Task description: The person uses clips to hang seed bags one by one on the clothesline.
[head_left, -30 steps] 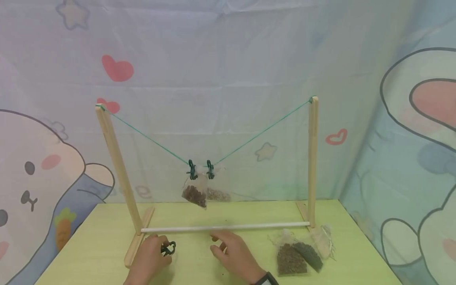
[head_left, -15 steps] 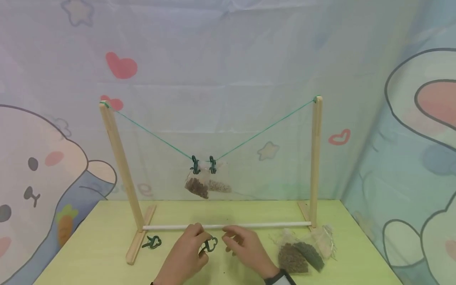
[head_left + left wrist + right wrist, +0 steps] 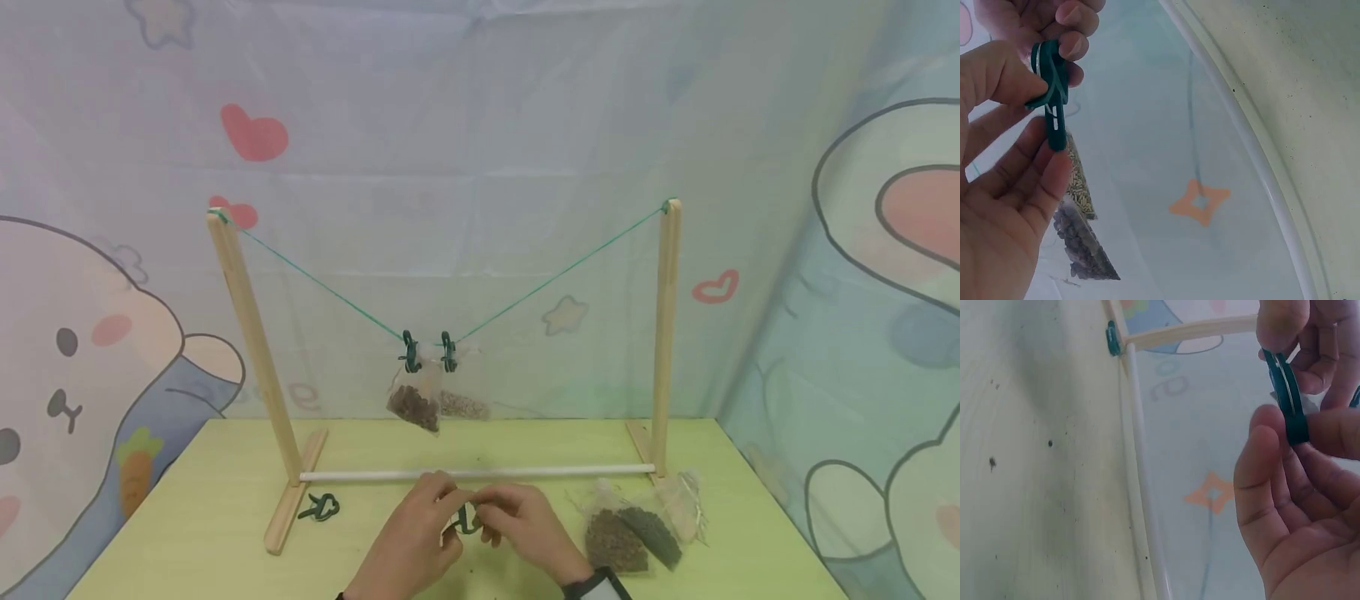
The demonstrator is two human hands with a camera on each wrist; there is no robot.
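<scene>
In the head view both hands meet low over the yellow-green table (image 3: 225, 500), in front of the white rod (image 3: 540, 472). My left hand (image 3: 444, 515) pinches a dark green clip (image 3: 465, 523) between thumb and fingers. My right hand (image 3: 491, 507) grips the same clip from the other side. The left wrist view shows the clip (image 3: 1054, 94) upright in my left hand (image 3: 1035, 119), with right fingertips (image 3: 1075, 28) on its top. The right wrist view shows the clip (image 3: 1286, 394) pinched by my right hand (image 3: 1285, 428).
A second green clip (image 3: 321, 507) lies by the foot of the left wooden post (image 3: 251, 350). A green string (image 3: 322, 287) sags between the two posts, carrying two clips with small filled bags (image 3: 416, 404). More bags (image 3: 630, 533) lie at the table's right.
My left hand lifted one clip from beside the left post's foot and carried it right to the table's middle. My right hand closed in and now grips it too.
</scene>
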